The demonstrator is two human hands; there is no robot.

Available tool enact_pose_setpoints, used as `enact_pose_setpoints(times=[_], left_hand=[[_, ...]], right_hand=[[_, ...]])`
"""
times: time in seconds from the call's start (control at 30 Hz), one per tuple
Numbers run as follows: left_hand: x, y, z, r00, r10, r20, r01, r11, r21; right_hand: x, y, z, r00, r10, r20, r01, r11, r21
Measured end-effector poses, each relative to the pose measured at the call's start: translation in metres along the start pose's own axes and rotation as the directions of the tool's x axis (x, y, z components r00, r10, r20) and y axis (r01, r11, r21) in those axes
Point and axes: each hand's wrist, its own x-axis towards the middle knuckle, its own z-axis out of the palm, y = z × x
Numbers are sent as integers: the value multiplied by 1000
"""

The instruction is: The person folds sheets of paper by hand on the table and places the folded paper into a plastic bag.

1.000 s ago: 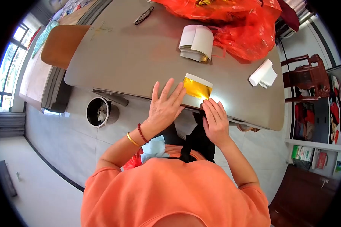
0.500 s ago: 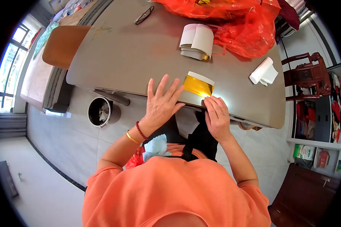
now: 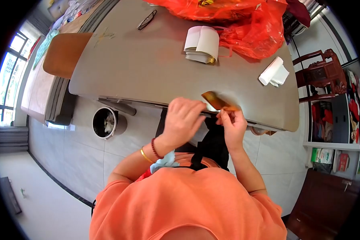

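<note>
the shiny gold paper (image 3: 216, 100), flat earlier, now curls above the smooth desk (image 3: 140, 68). the right hand (image 3: 233, 127) pinches its edge; the left hand's (image 3: 181, 123) fingers bend, grip unclear.

Bright daylight from the left-hand window (image 3: 8, 76), blurred gold sheet (image 3: 213, 99), fisheye curvature, black corners.

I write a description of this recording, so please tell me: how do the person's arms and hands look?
The sleeves are short and orange. The left hand has a dark red beaded bracelet at its wrist and, nearer the elbow, a golden bangle. The right hand shows no bracelet. No gloves.
</note>
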Motion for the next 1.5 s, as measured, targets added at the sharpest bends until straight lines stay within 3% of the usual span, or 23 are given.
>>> enact_pose_setpoints(times=[0.03, 0.07, 0.1, 0.13, 0.23, 0.3, 0.33, 0.37, 0.4, 0.47, 0.67, 0.97, 1.07, 1.5], left_hand=[[5, 5, 7, 999, 48, -18, -48, 998, -26], [10, 9, 14, 995, 95, -36, -97, 994, -53], [16, 13, 15, 995, 100, 24, -99, 994, -49], [15, 9, 21, 992, 109, 62, -107, 994, -35], [13, -12, 36, 980, 155, 128, -162, 986, 46], [12, -23, 32, 974, 174, 148, -186, 980, 71], [11, -26, 29, 971, 178, 158, -193, 977, 87], [11, -26, 27, 972, 161, 172, -177, 981, 82], [12, -28, 26, 969, 167, 179, -182, 981, 70], [15, -30, 27, 963, 187, 193, -199, 979, 44], [19, -29, 14, 924, 137, 358, -156, 987, 26], [23, -39, 21, 957, 108, 270, -99, 994, -44], [25, -35, 16, 935, 91, 343, -78, 996, -51], [26, -35, 19, 965, 68, 253, -51, 996, -70]], right_hand=[[1, 0, -1, 989, 110, 96, -132, 954, 270], [0, 1, 4, 963, 230, 137, -268, 818, 510], [-1, 7, 3, 933, 294, 208, -360, 727, 585], [-1, 11, 1, 894, 347, 284, -445, 622, 644], [0, 7, -18, 826, 419, 377, -558, 701, 445], [-2, 4, -33, 924, 279, 261, -315, 943, 106], [-4, 2, -38, 954, 190, 234, -174, 981, -88], [-3, 0, -40, 983, -48, 177, 81, 980, -184], [-1, -11, -41, 952, -240, 188, 299, 855, -424], [13, -18, -38, 736, -587, 337, 653, 486, -580], [35, 5, -28, 628, -573, 527, 759, 301, -577], [41, 1, -32, 745, -459, 484, 666, 542, -512], [43, 4, -33, 735, -471, 488, 677, 546, -494], [49, -1, -34, 783, -354, 511, 612, 585, -533]])
